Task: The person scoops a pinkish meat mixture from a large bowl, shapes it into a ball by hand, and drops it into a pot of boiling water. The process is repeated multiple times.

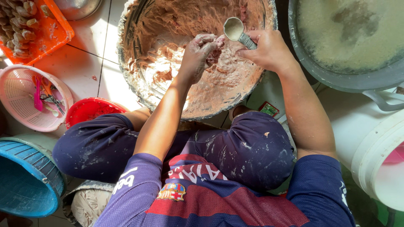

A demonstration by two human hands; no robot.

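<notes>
**Paste squeezed by one hand, spoon held by the other**

The left hand point(198, 52), coated in pinkish paste, is closed around a lump of paste point(216, 44) over the large metal bowl point(130, 80) at twelve o'clock. The right hand point(267, 50) has its fingers point(252, 35) closed on the handle of a metal spoon point(235, 30), its scoop just beside the lump. At ten o'clock sit a pink basket point(21, 101) and a red bowl point(88, 110); a grey basin point(336, 77) lies at two o'clock.
</notes>
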